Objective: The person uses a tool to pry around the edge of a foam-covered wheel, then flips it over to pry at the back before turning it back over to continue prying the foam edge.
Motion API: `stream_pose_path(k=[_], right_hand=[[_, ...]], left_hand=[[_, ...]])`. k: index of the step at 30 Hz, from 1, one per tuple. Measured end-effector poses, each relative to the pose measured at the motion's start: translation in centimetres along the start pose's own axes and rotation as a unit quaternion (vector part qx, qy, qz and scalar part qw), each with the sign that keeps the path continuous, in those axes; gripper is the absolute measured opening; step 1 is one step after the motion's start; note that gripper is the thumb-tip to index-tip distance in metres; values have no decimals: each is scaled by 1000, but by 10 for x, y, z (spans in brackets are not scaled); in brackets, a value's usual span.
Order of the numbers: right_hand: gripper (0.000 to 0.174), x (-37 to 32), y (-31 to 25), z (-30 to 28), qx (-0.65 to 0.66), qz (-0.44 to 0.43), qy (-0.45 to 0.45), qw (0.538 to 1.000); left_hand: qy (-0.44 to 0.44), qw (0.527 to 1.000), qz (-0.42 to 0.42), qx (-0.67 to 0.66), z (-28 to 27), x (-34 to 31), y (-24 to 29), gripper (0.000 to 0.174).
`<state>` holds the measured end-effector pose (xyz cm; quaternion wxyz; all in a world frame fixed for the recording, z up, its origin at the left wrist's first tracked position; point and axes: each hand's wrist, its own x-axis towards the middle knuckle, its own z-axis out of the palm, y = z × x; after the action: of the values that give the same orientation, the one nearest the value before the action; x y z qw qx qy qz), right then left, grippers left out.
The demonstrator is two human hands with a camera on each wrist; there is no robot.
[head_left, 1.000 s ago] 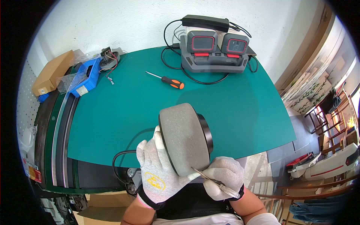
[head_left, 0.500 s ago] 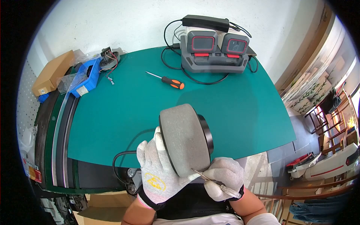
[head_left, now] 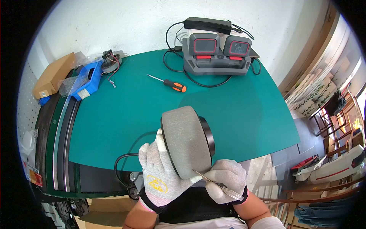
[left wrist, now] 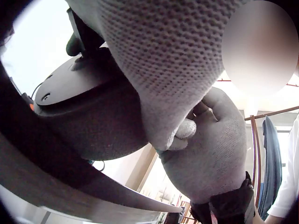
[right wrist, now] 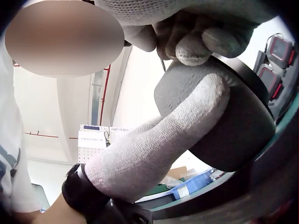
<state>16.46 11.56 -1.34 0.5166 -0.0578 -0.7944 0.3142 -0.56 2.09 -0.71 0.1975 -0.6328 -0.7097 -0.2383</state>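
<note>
Above the table's front edge, my gloved left hand [head_left: 158,181] grips a thick grey wheel-shaped thing [head_left: 185,141] with a black hub [head_left: 207,135] on its right side. In the right wrist view the left thumb lies along the wheel's grey surface [right wrist: 247,121]. My gloved right hand [head_left: 227,179] holds a thin screwdriver with a clear handle [head_left: 231,193]. Its shaft [head_left: 202,176] points up and left, with the tip right at the wheel's lower edge. The left wrist view shows a flat dark cover [left wrist: 65,86] on the wheel's side.
An orange and black screwdriver [head_left: 173,85] lies mid-table on the green mat [head_left: 114,118]. Behind it stands a charger dock [head_left: 217,66] with two battery packs and black cables. At the left are a blue bin [head_left: 88,82], a cardboard box [head_left: 55,75] and a wired part [head_left: 110,61].
</note>
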Motion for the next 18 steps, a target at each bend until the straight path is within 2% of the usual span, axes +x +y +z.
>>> stream_pose_path(k=[16, 18], right_hand=[[17, -2, 1, 3, -16, 14, -5, 1000], [18, -3, 2, 5, 5, 10, 26, 1000]], left_hand=[[-10, 1000, 4, 6, -1, 1, -3, 132], [-8, 1000, -3, -17, 1, 1, -4, 132]])
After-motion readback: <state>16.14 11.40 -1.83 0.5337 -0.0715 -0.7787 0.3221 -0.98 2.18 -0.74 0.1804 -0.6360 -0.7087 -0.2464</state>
